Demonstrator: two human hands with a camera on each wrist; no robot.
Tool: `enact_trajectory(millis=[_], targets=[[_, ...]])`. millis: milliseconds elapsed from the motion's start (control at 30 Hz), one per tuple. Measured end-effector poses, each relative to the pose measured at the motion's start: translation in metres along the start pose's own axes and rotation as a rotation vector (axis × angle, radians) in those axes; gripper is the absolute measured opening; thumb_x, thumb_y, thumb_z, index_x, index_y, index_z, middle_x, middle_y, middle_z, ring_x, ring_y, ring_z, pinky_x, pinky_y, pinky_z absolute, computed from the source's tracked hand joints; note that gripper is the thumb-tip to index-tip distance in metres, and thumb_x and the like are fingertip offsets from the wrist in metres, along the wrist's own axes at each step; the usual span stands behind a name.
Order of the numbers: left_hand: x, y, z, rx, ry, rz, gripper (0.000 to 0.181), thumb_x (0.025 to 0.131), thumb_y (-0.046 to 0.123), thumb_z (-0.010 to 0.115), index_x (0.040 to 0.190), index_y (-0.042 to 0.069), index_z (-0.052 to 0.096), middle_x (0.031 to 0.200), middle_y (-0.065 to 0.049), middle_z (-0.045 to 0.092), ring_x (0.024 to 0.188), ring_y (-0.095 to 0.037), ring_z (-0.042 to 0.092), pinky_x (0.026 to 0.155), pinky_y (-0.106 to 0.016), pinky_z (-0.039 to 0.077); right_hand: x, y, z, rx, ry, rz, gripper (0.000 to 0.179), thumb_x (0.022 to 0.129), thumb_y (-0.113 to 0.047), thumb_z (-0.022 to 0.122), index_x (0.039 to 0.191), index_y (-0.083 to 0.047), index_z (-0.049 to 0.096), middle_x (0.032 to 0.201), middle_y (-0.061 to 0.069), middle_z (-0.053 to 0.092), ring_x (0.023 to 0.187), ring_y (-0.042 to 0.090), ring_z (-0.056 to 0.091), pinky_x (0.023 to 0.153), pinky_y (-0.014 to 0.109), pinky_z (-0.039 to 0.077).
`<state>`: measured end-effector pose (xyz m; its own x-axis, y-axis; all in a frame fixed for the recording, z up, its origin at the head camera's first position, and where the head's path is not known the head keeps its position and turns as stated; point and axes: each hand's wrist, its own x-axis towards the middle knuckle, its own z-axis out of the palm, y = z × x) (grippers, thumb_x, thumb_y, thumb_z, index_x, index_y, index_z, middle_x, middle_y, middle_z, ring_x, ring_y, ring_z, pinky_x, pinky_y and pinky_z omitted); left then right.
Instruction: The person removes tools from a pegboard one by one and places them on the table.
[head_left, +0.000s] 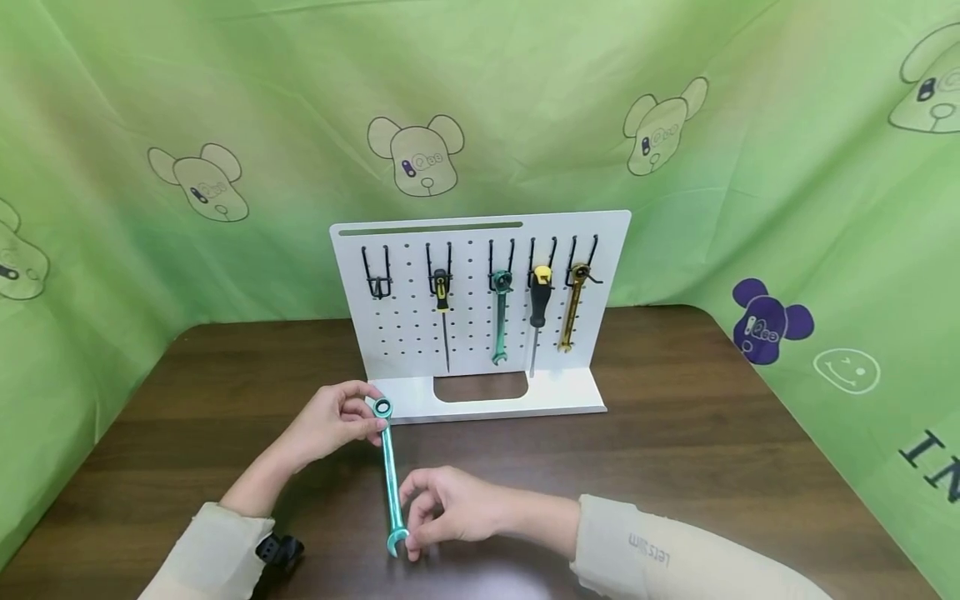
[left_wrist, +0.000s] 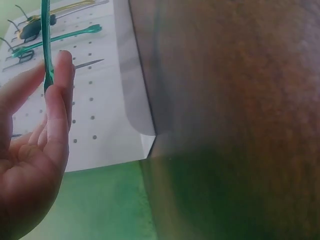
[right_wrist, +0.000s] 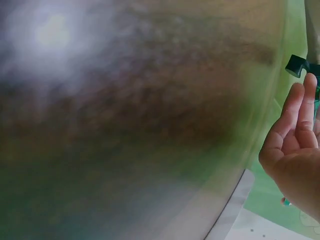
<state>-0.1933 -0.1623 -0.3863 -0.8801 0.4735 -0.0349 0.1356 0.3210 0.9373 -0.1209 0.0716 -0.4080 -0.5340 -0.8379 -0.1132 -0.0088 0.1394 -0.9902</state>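
A shiny green combination wrench (head_left: pixel 392 483) hangs over the table's front, its ring end up and its open end toward me. My left hand (head_left: pixel 337 423) pinches it just by the ring end, thumb on the near side. The left wrist view shows the wrench (left_wrist: pixel 47 45) between the thumb and fingertips of the left hand (left_wrist: pixel 40 145). My right hand (head_left: pixel 457 510) holds the open-jawed end between thumb and curled fingers. In the right wrist view the right hand (right_wrist: pixel 295 140) hides most of the wrench.
A white pegboard stand (head_left: pixel 468 333) faces me. On its hooks hang a small screwdriver (head_left: pixel 441 292), another green wrench (head_left: pixel 500 321), a larger black-and-yellow screwdriver (head_left: pixel 538 304) and a gold wrench (head_left: pixel 573 308). The leftmost hook (head_left: pixel 378 286) is bare. A green printed cloth (head_left: pixel 525 142) surrounds the table (head_left: pixel 697 433).
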Motion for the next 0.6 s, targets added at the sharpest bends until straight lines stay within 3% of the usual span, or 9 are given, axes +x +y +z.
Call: enact_trajectory(millis=[233,400,600], targets=[[-0.0005,-0.0043,0.005,0.055,-0.032,0.001,0.035,0.089,0.004,0.071,0.116,-0.012,0.055,0.083,-0.016,0.074,0.071,-0.02,0.074,0.075,-0.032,0.061,-0.0014,0.001,0.005,0.07,0.002,0.08,0.028,0.087,0.011,0.062,0.109,0.003,0.048,0.09,0.045,0.062,0.064,0.009,0.065,0.065,0.023,0.058],[0.0002,-0.0048,0.0075,0.108,-0.047,-0.003,0.034,0.089,0.007,0.072,0.114,-0.012,0.058,0.085,-0.017,0.075,0.074,-0.022,0.075,0.079,-0.033,0.06,-0.0017,0.0031,0.0064,0.062,0.019,0.116,0.028,0.085,0.011,0.063,0.108,0.001,0.049,0.088,0.042,0.064,0.063,0.016,0.068,0.066,0.024,0.059],[-0.0004,-0.0094,0.0074,0.151,-0.065,-0.025,0.03,0.088,0.008,0.074,0.108,-0.011,0.062,0.086,-0.016,0.076,0.077,-0.023,0.076,0.078,-0.033,0.06,-0.0012,0.0039,0.0081,0.056,0.0,0.142,0.027,0.085,0.01,0.065,0.105,-0.001,0.051,0.087,0.043,0.064,0.063,0.015,0.067,0.066,0.022,0.057]])
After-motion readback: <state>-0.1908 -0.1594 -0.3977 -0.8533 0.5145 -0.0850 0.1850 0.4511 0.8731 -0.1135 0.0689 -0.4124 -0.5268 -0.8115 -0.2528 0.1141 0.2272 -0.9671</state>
